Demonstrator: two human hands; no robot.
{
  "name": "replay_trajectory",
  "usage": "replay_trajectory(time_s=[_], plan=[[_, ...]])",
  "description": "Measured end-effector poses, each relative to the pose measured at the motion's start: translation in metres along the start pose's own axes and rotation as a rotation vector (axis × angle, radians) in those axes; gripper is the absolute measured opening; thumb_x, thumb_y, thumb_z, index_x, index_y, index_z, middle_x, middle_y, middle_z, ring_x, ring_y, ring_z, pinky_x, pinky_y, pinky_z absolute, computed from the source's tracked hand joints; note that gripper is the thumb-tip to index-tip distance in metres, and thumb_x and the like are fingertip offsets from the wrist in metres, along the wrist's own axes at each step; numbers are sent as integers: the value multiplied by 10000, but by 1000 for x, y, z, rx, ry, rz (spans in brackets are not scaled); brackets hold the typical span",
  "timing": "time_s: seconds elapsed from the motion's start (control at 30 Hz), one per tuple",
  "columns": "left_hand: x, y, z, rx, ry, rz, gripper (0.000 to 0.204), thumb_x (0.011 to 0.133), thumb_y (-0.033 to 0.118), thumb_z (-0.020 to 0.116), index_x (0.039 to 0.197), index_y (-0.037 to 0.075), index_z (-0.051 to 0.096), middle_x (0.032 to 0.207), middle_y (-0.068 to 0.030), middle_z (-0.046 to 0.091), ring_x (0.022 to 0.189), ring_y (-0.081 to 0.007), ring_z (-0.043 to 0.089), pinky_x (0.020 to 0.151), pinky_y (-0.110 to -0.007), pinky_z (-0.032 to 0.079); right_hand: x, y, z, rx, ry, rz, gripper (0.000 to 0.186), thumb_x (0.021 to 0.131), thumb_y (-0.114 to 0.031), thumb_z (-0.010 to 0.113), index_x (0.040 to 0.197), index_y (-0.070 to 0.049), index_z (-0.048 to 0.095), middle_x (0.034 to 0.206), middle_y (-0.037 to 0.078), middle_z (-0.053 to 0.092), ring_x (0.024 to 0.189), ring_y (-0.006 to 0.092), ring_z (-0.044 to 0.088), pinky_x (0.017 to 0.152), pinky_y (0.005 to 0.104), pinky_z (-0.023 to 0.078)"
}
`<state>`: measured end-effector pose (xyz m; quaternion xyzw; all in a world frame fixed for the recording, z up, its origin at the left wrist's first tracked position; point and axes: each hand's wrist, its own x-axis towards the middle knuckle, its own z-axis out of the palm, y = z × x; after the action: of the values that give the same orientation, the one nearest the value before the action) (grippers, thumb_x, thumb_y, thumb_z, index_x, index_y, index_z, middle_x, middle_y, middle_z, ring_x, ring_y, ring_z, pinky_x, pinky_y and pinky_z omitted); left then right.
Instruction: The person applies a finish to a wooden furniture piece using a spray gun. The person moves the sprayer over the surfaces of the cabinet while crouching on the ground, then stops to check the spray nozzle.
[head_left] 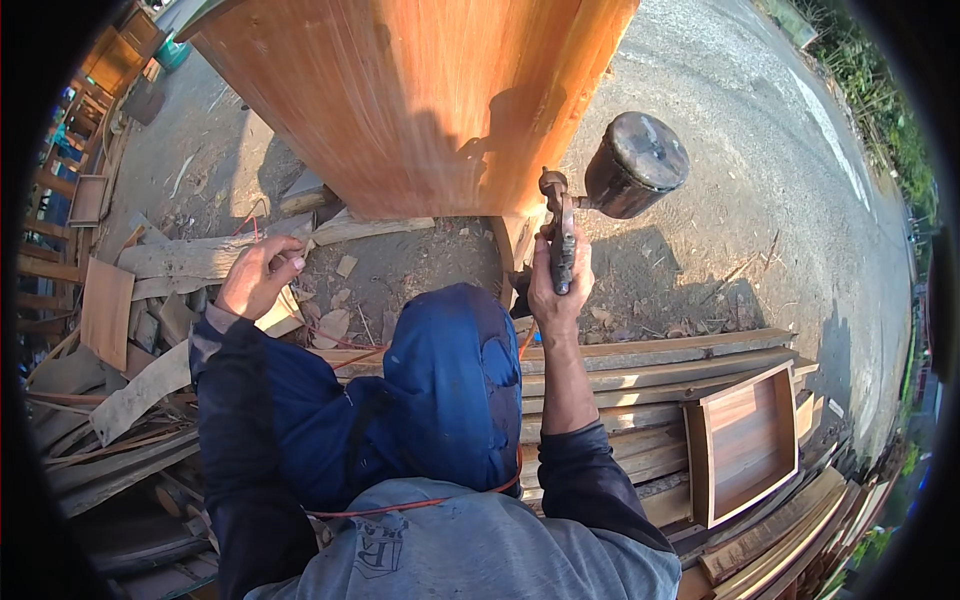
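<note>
My right hand [558, 282] is wrapped round the handle of a paint spray gun [560, 222]. A dark, stained round cup [632, 170] is joined to the gun's right side. The gun's nozzle end is close to the lower right edge of a large orange-brown wooden panel [400, 110], which stands in front of me. To the left, my left hand [262, 275] hovers above scrap wood with its fingers loosely curled and apart. Nothing shows clearly in it. An orange-red hose [400, 507] runs across my lap. The gun's trigger is mostly hidden by my fingers.
Long wooden boards [640, 385] lie in a stack beside my legs. An open wooden drawer [745, 445] rests on them at the right. Scrap planks [150, 400] are heaped at the left. Paved ground [760, 130] extends beyond, with greenery [880, 110] at the far right.
</note>
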<state>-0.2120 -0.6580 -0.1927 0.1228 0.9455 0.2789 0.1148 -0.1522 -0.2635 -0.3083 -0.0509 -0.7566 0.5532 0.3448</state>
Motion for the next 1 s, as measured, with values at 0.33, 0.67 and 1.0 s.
replay_trajectory(time_s=[0.33,0.67,1.0], plan=[[0,0,-2,-4,-1,0,405,896,246,675,1192,-31,657,973,-111,681,811,-196,615,742,-340,487,74,-55,-3,-7,189,-408,443,897,15,681,1319,54,551,1023,156,719,833,207,719,732,309,583],[-7,-2,-7,-3,38,-5,320,910,150,682,1163,-44,651,971,-150,697,838,-225,674,747,-354,521,61,-46,13,2,136,-291,286,915,55,645,1199,45,618,1026,129,707,864,185,678,787,332,550],[36,235,65,91,102,1205,414,828,71,647,1239,24,663,1262,-145,661,1226,-301,611,1076,-471,457,10,-44,-12,268,-84,63,745,894,-2,643,1570,5,330,1226,203,708,1039,169,697,881,314,559]])
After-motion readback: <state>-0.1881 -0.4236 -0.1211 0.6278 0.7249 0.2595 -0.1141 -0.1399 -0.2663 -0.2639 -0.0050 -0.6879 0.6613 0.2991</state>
